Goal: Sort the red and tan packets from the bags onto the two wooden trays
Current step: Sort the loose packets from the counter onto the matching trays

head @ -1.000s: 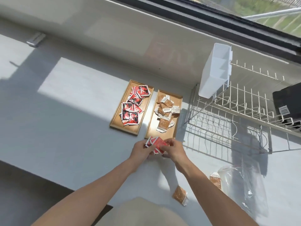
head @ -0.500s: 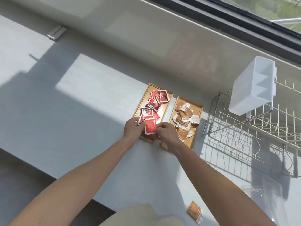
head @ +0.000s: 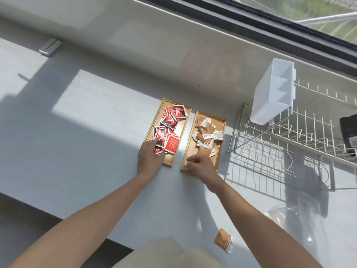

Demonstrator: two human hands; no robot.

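Most of the sorting looks done. The left wooden tray (head: 149,130) carries a heap of red packets (head: 169,128), and the right wooden tray (head: 221,144), just beside it, carries the tan packets (head: 206,133). The left hand (head: 149,156) lies flat and spread at the near end of the left tray, fingertips touching the nearest red packets without gripping any. The right hand (head: 201,165) hovers over the near end of the right tray, fingers loosely curled and empty as far as can be seen. One stray tan packet (head: 223,240) lies on the bench (head: 77,151), well nearer the person than the trays, and a clear plastic bag (head: 297,225) sits right of it; whether the bag still has packets inside cannot be told.
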